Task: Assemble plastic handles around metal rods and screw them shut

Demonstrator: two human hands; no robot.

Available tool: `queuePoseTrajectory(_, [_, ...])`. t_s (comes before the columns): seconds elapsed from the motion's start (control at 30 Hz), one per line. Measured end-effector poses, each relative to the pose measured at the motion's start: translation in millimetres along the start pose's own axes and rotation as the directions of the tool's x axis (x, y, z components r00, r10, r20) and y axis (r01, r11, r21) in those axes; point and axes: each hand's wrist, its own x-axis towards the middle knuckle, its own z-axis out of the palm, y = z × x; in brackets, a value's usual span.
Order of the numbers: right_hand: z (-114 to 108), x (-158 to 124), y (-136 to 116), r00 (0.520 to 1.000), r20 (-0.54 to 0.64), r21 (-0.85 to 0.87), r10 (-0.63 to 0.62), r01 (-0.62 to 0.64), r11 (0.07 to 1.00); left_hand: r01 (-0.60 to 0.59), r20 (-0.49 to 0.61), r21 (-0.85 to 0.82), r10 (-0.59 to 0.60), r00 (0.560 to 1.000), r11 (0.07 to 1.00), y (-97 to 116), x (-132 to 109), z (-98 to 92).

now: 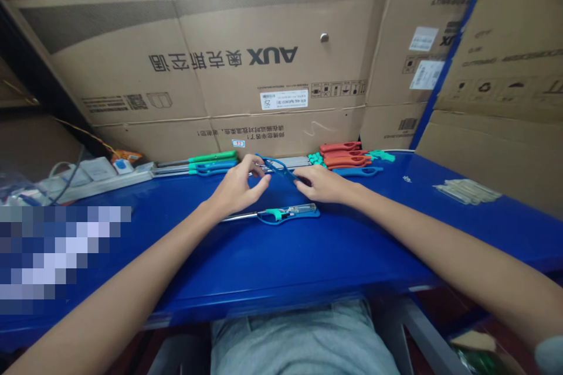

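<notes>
Both my hands meet over the blue table point(281, 252) near its back edge. My left hand point(237, 187) has its fingers curled and pinched on one end of a blue lighter-like tool point(277, 167). My right hand point(323, 183) is closed on the other end of the same tool. Just in front of the hands a long-nozzle lighter point(281, 213) with a teal and blue handle lies flat on the table, untouched.
Rows of similar tools lie against the cardboard wall: green and blue ones point(206, 163) at the left, red, teal and blue ones point(349, 159) at the right. A bundle of clear packets point(466, 190) sits far right. White boxes and cables point(88, 173) crowd the left.
</notes>
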Motion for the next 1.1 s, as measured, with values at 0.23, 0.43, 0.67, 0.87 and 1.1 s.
queuePoseTrajectory(0.23, [-11, 1, 1, 0.999, 0.036, 0.000, 0.015, -0.015, 1.000, 0.071, -0.193, 0.016, -0.067, 0.979, 0.997, -5, 4, -1.0])
queuePoseTrajectory(0.43, [-23, 3, 4, 0.992, 0.104, 0.022, 0.070, -0.073, 0.997, 0.092, 0.060, 0.014, -0.093, 0.994, 0.996, -6, 7, -4.3])
queuePoseTrajectory(0.67, [-40, 3, -4, 0.960, 0.259, 0.146, 0.109, -0.151, 0.978, 0.171, 0.399, -0.112, -0.114, 0.910, 0.979, -4, 14, -26.4])
queuePoseTrajectory(0.87, [-40, 2, -8, 0.929, 0.363, 0.141, 0.065, -0.124, 0.982, 0.173, 0.516, -0.091, -0.102, 0.850, 0.981, 1, 16, -37.6])
queuePoseTrajectory(1.1, [-36, 1, -12, 0.885, 0.460, 0.150, 0.072, -0.158, 0.976, 0.212, 0.664, -0.080, -0.106, 0.740, 0.974, 0, 14, -35.5])
